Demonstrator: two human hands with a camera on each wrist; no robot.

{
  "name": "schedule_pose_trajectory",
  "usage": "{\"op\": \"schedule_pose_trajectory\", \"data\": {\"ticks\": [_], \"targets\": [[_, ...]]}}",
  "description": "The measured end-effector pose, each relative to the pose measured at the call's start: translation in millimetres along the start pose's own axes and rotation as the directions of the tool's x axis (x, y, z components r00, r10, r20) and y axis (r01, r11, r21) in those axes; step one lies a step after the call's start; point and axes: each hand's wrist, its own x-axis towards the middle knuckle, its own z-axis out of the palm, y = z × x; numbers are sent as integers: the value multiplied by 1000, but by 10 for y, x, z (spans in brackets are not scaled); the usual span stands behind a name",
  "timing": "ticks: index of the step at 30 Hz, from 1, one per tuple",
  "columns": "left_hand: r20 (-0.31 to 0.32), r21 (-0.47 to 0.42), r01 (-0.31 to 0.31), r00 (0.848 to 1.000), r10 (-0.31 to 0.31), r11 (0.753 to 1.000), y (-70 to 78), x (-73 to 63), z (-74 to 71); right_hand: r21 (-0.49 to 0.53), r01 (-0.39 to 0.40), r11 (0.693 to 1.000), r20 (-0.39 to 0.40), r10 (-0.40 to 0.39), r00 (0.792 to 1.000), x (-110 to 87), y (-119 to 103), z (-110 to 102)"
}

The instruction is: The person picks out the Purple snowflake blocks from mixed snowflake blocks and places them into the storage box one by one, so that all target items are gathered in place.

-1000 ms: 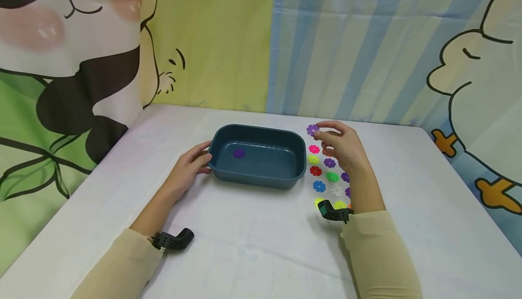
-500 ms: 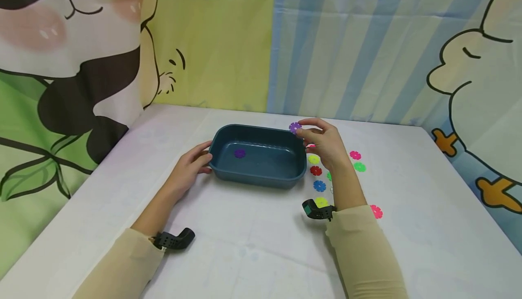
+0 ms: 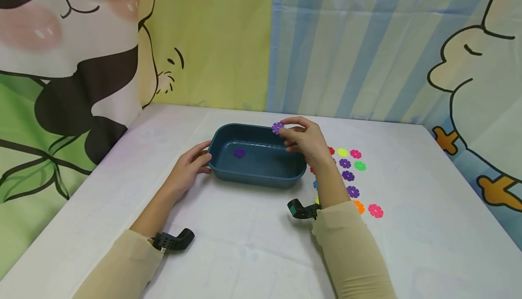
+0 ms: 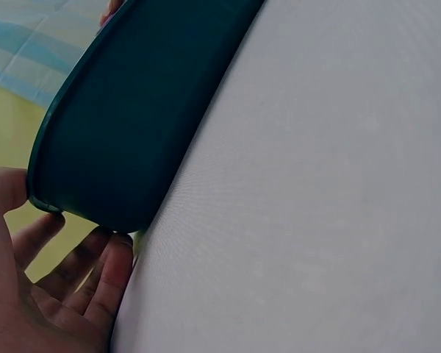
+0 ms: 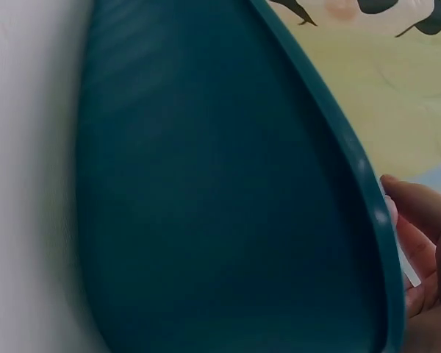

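Note:
A dark teal plastic basin [image 3: 257, 179] stands on the white table, with one purple snowflake disc [image 3: 239, 153] lying inside it. My left hand [image 3: 182, 172] holds the basin's left end; in the left wrist view its bent fingers [image 4: 117, 272] touch the rim and end wall. Above the basin's far right rim, my right hand [image 3: 307, 142] pinches another purple snowflake disc [image 3: 277, 128] between thumb and index finger. The right wrist view shows part of that hand [image 5: 426, 243] beyond the basin's rim [image 5: 360, 169]; the disc is mostly hidden there.
Right of the basin lie several snowflake discs in loose rows, including a green disc [image 3: 360, 166], a pink disc [image 3: 376, 210] and a purple disc [image 3: 353, 192]. My right forearm covers some of them. A printed cloth backdrop [image 3: 212, 40] stands behind the table [image 3: 244, 244].
My right hand has carried the purple snowflake disc leftward from above the disc rows to above the basin's far rim. My left hand and the basin have stayed in place.

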Motion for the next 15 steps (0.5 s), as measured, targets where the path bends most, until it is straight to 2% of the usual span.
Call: {"op": "schedule_pose_trajectory", "data": {"ticks": [4,15], "targets": [[-4,-2,0,1000,0,1000,-3,-5,-19,-10,7,1000,25,-6,1000,24,-22,120],[-6,-15,-2,1000,2,1000,11,-19,-3,18,-48,999,83,46,996,90,45,390]]}}
